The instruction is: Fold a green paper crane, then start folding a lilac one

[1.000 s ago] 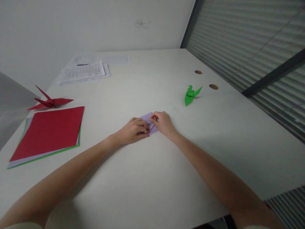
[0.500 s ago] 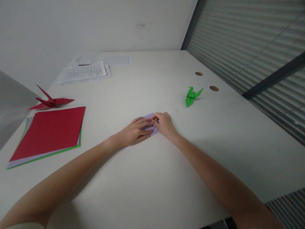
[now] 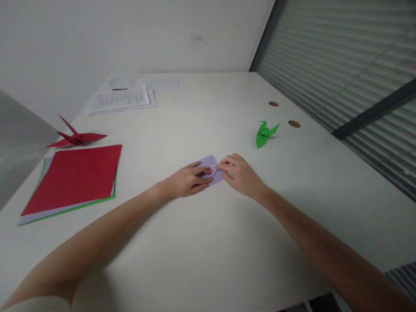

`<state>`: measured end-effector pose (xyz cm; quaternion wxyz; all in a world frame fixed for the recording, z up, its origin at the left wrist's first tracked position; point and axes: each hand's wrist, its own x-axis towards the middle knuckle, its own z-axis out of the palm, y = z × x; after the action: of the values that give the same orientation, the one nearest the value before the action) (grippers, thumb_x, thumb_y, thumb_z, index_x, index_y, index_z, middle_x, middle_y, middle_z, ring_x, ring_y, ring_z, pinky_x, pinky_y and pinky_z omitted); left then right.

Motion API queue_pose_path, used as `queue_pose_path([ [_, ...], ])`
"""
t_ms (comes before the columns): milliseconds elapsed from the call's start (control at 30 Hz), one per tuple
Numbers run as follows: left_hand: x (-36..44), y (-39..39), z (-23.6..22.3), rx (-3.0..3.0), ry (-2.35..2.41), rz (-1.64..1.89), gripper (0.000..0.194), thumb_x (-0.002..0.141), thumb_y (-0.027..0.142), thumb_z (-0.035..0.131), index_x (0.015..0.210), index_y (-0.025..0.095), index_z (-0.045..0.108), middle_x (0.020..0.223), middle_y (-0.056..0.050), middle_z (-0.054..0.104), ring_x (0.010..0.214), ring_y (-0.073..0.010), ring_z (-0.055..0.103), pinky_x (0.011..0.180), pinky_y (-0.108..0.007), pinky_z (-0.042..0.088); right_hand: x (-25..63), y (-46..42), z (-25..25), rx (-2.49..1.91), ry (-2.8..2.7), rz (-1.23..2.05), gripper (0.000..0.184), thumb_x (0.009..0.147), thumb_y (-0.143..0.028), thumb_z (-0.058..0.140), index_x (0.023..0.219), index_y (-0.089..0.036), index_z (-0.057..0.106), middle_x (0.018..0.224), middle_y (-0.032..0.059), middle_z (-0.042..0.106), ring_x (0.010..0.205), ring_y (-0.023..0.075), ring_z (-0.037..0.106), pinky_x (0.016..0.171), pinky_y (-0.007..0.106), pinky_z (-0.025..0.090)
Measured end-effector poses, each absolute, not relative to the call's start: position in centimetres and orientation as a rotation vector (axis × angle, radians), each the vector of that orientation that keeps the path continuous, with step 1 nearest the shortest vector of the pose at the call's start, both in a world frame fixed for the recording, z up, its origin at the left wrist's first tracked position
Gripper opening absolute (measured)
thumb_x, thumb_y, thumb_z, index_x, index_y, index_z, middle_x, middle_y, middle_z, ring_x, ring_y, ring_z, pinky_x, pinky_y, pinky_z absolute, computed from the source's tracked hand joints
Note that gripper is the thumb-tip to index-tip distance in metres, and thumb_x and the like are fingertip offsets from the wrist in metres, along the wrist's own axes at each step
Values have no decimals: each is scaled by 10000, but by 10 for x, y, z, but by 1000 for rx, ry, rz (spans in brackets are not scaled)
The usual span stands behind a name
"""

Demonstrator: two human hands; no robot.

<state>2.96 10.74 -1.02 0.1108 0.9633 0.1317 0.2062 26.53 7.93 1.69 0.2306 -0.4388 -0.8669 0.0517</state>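
A small folded sheet of purple origami paper [image 3: 219, 177] lies flat on the white table, with crease lines and a flap showing. My left hand [image 3: 188, 180] rests on its left part, fingers stretched out and slightly spread, pressing it to the tabletop. At the paper's right corner, the thumb and fingertips of my right hand [image 3: 238, 173] come together in a pinch on the edge. The left fingers cover part of the folds.
A stack of square sheets, red [image 3: 74, 177] on top, lies to the left. Behind it sits a red paper crane [image 3: 78, 138]. To the right stands a green paper crane [image 3: 264, 135]. Written papers [image 3: 120, 99] lie at the back left; two round holes [image 3: 294, 124] mark the right side.
My right hand has moved right, from over the paper to its right corner, uncovering more of it. My left fingers have straightened and spread. The whole view has shifted slightly.
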Motion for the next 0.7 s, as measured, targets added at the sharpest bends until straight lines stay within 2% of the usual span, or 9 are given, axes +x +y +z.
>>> queue_pose_path([
  [100, 30, 108, -10, 2821, 368, 595, 302, 969, 266, 460, 1138, 165, 689, 1234, -163, 613, 1194, -241, 562, 1125, -470, 361, 268, 60, 14, -1099, -2606, 6, 362, 871, -58, 504, 1128, -223, 699, 1139, 85, 679, 1051, 260, 490, 873, 408, 405],
  [200, 31, 108, -8, 2791, 372, 597, 297, 969, 263, 463, 1134, 177, 695, 1241, -156, 610, 1210, -242, 548, 1118, -467, 371, 266, 51, 5, -1108, -2668, -82, 408, 875, -58, 506, 1218, -217, 659, 1216, 90, 659, 1109, 274, 449, 877, 419, 389],
  [433, 30, 107, -7, 2786, 378, 568, 308, 973, 264, 453, 1162, 165, 675, 1233, -161, 608, 1219, -242, 538, 1113, -456, 373, 283, 72, -2, -1163, -2693, -175, 513, 852, -19, 509, 1210, -353, 665, 1172, 19, 681, 1190, 292, 395, 946, 466, 313],
  [567, 29, 107, -9, 2774, 383, 595, 320, 977, 279, 451, 1151, 132, 676, 1228, -177, 606, 1213, -250, 547, 1099, -450, 393, 292, 85, 4, -1294, -2613, -192, 461, 858, -47, 509, 1161, -337, 700, 1072, 64, 681, 1149, 306, 399, 930, 493, 306],
  [700, 30, 107, -11, 2755, 399, 612, 311, 971, 288, 463, 1156, 157, 676, 1220, -166, 611, 1211, -250, 550, 1075, -443, 423, 290, 80, 8, -1304, -2549, -224, 467, 858, -54, 507, 1193, -327, 684, 1111, 88, 623, 1099, 289, 392, 912, 464, 322],
])
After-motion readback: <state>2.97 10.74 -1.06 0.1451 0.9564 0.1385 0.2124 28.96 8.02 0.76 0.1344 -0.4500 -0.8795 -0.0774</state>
